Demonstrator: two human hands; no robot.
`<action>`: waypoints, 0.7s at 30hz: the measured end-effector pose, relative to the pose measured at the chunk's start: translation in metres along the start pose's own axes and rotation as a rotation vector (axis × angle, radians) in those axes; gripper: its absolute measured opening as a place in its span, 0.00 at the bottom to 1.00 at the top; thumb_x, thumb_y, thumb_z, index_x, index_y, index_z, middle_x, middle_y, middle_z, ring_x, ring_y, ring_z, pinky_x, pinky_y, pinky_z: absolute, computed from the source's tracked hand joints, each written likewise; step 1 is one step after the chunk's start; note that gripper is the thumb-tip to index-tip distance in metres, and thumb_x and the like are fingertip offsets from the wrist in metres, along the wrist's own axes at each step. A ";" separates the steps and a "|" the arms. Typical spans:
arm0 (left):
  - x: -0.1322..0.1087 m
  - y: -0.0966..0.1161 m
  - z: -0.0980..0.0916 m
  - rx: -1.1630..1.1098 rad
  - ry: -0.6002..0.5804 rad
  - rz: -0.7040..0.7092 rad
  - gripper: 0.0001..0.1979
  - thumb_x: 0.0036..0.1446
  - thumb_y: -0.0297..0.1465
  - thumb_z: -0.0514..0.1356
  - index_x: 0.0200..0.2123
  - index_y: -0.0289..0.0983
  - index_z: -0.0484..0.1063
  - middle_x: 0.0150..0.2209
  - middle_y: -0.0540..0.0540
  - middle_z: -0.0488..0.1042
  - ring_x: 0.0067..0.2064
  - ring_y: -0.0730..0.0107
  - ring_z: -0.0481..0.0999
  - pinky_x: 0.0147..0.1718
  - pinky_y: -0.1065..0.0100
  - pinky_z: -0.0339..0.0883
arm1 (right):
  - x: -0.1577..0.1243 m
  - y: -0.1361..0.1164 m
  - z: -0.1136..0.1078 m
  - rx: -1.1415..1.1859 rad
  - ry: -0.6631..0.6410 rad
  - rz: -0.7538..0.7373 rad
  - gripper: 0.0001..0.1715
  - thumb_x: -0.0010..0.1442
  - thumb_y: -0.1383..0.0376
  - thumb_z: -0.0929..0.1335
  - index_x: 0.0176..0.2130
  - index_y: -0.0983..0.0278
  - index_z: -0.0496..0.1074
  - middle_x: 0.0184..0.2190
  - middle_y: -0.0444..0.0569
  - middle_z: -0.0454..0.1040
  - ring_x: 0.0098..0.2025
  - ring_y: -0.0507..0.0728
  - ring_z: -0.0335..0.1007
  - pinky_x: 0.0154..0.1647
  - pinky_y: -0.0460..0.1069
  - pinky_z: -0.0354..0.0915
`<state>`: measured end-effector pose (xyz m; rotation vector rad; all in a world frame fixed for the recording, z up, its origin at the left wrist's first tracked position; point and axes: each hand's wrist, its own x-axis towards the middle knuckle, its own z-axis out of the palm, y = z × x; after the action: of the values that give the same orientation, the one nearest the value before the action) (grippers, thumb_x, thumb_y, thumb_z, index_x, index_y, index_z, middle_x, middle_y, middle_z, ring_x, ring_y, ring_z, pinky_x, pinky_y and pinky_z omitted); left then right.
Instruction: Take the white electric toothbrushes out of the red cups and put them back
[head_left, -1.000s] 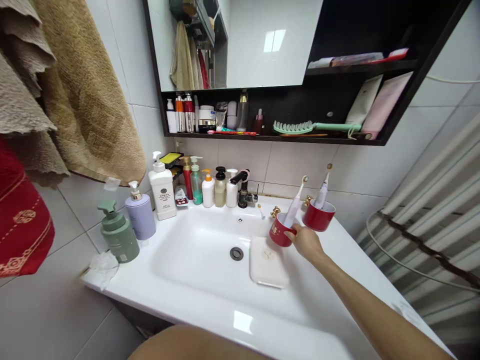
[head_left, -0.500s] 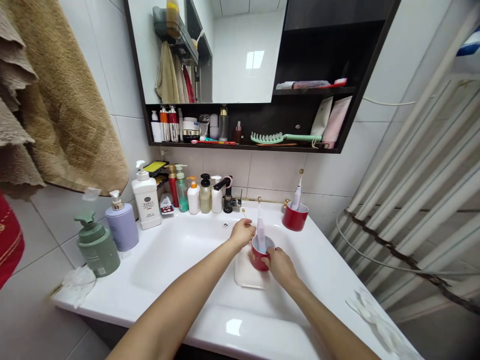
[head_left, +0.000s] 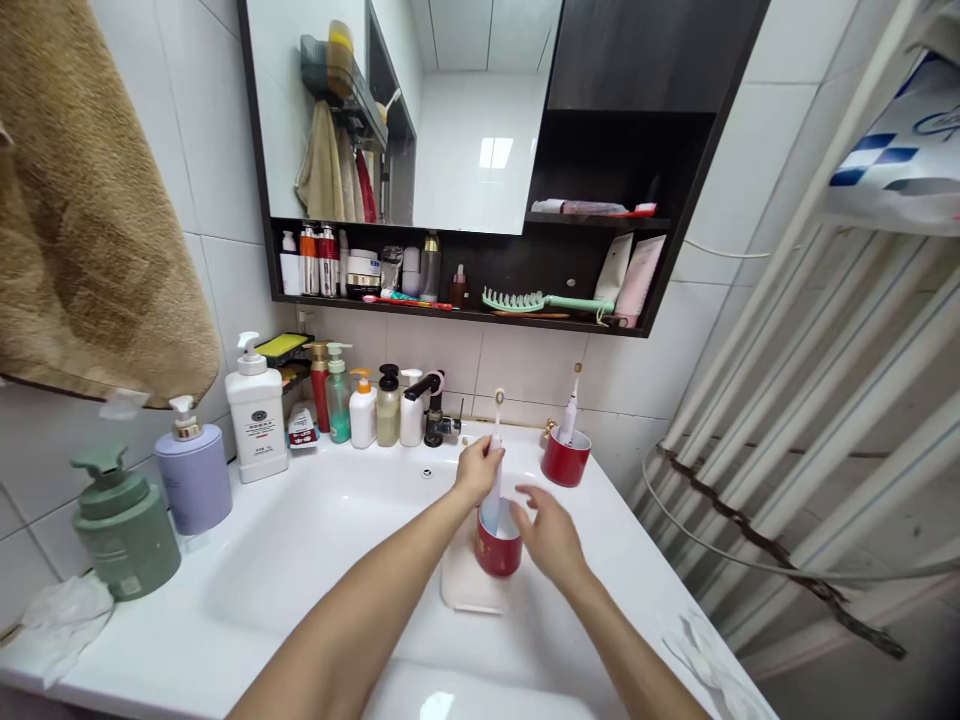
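Note:
My left hand [head_left: 477, 468] is closed round the handle of a white electric toothbrush [head_left: 494, 470] that stands in a red cup [head_left: 498, 549]. The cup rests on a white soap dish [head_left: 459, 586] at the right side of the white sink [head_left: 315, 560]. My right hand [head_left: 546, 533] hovers just to the right of the cup, fingers spread, and I cannot tell whether it touches the cup. A second red cup [head_left: 564, 458] with another toothbrush [head_left: 571, 404] stands behind, near the wall.
Pump bottles line the sink's back edge by the black faucet [head_left: 430, 410]; a green dispenser [head_left: 123, 525] and a lilac one [head_left: 193, 472] stand at left. A shelf with a green hairbrush [head_left: 544, 301] hangs above. A tan towel [head_left: 90, 220] hangs at left, pipes at right.
My right hand carried the red cup from the back onto the soap dish and let go of it. My left hand came in and took hold of the toothbrush.

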<state>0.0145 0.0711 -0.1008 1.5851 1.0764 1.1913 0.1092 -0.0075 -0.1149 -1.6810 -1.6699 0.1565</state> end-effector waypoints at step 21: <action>-0.085 -0.004 0.008 -0.241 -0.147 -0.054 0.17 0.42 0.45 0.48 0.23 0.36 0.57 0.15 0.55 0.57 0.16 0.81 0.57 0.16 0.77 0.50 | 0.027 -0.023 -0.003 1.134 0.115 0.198 0.14 0.42 0.57 0.63 0.26 0.65 0.60 0.18 0.41 0.66 0.22 0.50 0.65 0.25 0.46 0.61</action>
<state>0.0072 -0.0106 -0.1262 1.4240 0.8422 1.1054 0.0962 0.0130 -0.0884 -0.9235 -0.9632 0.8924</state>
